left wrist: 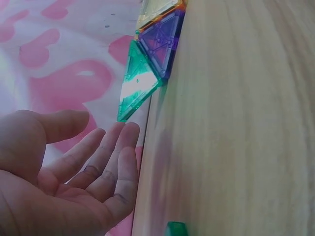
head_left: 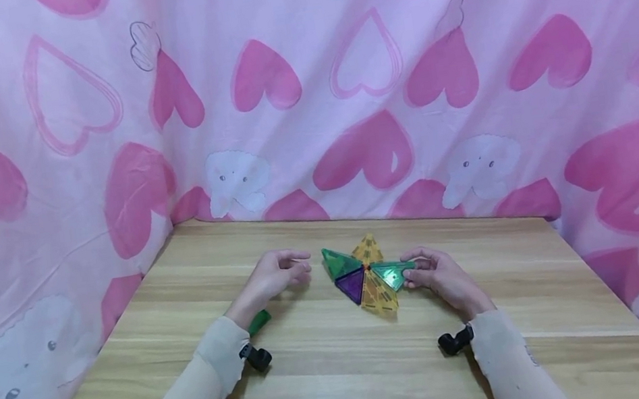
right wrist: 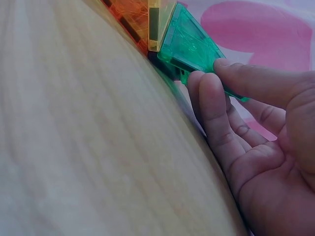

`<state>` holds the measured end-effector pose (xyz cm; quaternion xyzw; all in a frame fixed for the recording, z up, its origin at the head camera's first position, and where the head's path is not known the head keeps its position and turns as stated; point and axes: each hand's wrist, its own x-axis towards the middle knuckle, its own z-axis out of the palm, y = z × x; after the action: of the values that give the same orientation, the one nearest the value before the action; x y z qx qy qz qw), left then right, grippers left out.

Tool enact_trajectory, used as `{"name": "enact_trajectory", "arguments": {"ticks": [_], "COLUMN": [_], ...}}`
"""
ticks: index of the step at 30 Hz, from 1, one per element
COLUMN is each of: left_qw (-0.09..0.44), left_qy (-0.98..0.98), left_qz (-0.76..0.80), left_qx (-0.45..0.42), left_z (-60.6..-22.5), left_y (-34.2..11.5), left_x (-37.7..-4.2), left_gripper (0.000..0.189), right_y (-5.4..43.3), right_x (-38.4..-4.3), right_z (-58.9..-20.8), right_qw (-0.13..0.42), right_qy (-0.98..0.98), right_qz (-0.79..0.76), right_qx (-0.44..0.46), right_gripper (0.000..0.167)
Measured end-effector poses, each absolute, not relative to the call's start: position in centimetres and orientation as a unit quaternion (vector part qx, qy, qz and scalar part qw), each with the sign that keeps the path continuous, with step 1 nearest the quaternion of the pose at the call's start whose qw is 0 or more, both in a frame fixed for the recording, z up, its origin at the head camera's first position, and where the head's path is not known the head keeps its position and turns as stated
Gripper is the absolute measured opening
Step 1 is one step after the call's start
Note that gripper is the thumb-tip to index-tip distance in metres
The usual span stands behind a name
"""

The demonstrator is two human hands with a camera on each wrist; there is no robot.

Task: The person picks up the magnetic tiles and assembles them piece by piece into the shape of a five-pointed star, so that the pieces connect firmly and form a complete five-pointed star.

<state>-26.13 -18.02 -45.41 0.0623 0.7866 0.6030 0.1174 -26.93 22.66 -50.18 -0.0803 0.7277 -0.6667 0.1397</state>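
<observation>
A pinwheel-like group of translucent triangular magnetic tiles stands mid-table. It has a left green tile (head_left: 341, 264), a purple tile (head_left: 352, 285), an upper yellow tile (head_left: 367, 251) and a lower yellow tile (head_left: 378, 293). Thumb and fingertips of my right hand (head_left: 441, 278) pinch the outer end of the right green tile (head_left: 390, 274), whose inner end meets the group's middle. My left hand (head_left: 275, 275) is held to the left of the group, palm turned inward and fingers extended. A small gap separates it from the left green tile in the head view; it holds nothing.
On the wooden table (head_left: 346, 386), a loose green piece (head_left: 260, 322) lies beside my left wrist, partly hidden by it. A pink curtain (head_left: 319, 111) with hearts hangs along the table's back and sides. Each wrist bears a small black camera (head_left: 256, 358).
</observation>
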Motion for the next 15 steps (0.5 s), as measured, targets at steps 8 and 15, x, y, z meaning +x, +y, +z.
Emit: {"name": "enact_trajectory", "arguments": {"ticks": [8,15], "left_qw": [0.111,0.090], "left_qy": [0.805,0.851], "left_qz": [0.577,0.511], "left_qx": [0.083,0.073], "left_z": [-44.6,-42.6], "left_y": [-20.0,-24.1], "left_x": [-25.3,-23.6], "left_gripper": [0.044,0.045], "right_y": [22.6,22.9], "right_x": [-27.0,-27.0], "right_z": [-50.6,-50.5], "right_qw": [0.135,0.130], "right_qy": [0.735,0.744], "right_qz": [-0.656,-0.646], "right_qx": [-0.104,-0.107], "right_gripper": [0.045,0.045]}}
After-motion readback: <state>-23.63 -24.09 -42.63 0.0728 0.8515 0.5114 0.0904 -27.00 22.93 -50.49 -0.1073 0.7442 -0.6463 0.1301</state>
